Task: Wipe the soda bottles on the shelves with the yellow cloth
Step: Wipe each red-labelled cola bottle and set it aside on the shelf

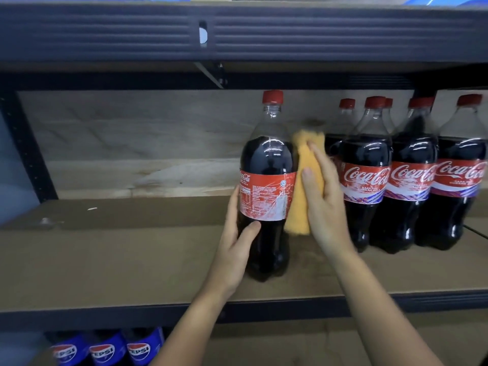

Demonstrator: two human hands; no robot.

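Standing near the shelf edge (264,302), cola bottle (266,186) in left hand (235,249) grip, right hand (323,202) clasping yellow cloth (303,186).

Cola bottle (266,186) in left hand (233,249): clear glossy plastic, smooth red plastic cap, label shiny w/ scuffed white wear. Yellow cloth (303,180) under right hand (323,204): soft, matt, fuzzy nap. Shelf board (118,260) below hands: matt brown, wood-like. Beam (317,33) above: dark ribbed metal, satin. Bottles right of hand (412,186): same glossy plastic.
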